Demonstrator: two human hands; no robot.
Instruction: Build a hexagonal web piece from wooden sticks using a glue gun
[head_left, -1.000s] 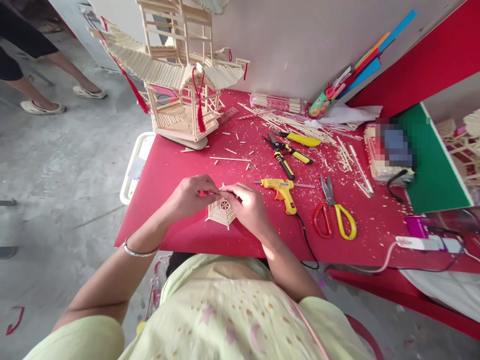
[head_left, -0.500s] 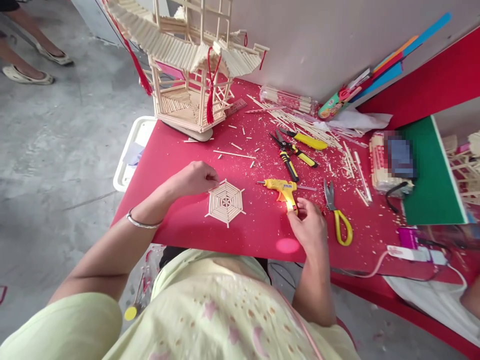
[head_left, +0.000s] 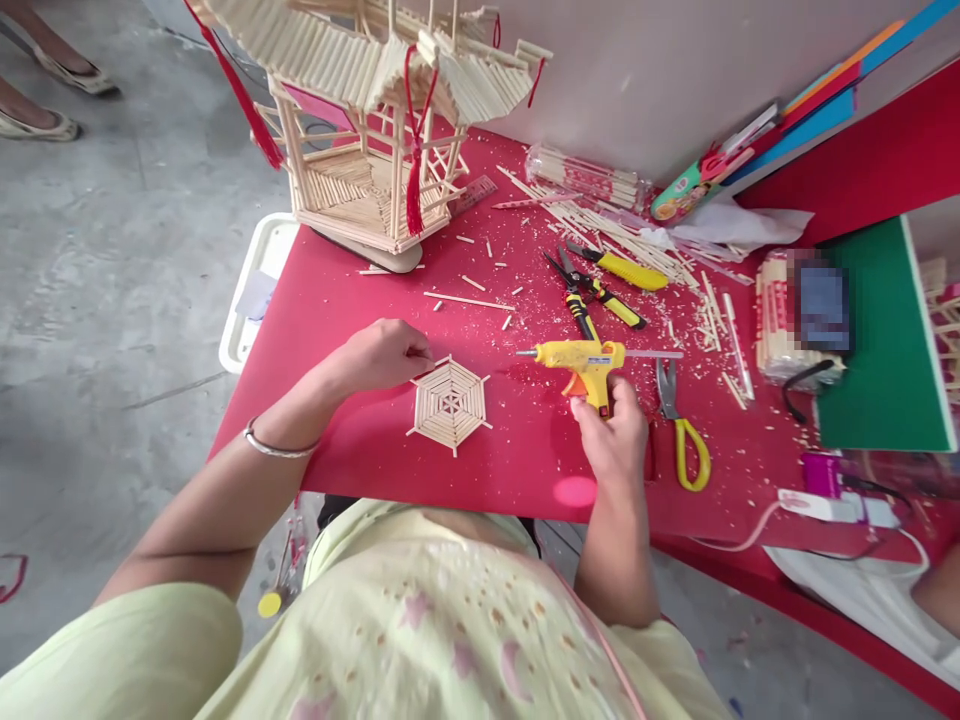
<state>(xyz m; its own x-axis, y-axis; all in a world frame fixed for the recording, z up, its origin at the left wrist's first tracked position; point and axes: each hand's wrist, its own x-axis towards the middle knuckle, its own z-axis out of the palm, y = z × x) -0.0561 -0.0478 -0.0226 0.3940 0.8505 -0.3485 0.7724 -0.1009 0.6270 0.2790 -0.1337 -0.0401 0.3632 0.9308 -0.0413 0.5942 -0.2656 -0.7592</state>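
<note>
Yellow glue gun (head_left: pixel 581 362) lifted just clear of the red worktop (head_left: pixel 360 440), its handle gripped in the closed right hand (head_left: pixel 611 440); the body lies level, long axis running left to right, nozzle pointing left toward the hexagonal stick panel (head_left: pixel 450 405), glue stick jutting out to the right. That panel lies flat near the front edge of the worktop, spokes radiating from a small centre. The left hand (head_left: pixel 382 355) is curled shut at the panel's upper left corner, fingertips pinching a thin stick (head_left: pixel 431 362) there. Judged step: glue about to be applied to the pinched joint; the next move would call for bringing the nozzle across to that corner while the left hand steadies it. Scissors (head_left: pixel 679 425) and pliers (head_left: pixel 589 295) lie beside the gun; a stick pavilion (head_left: pixel 375 120) stands behind.
</note>
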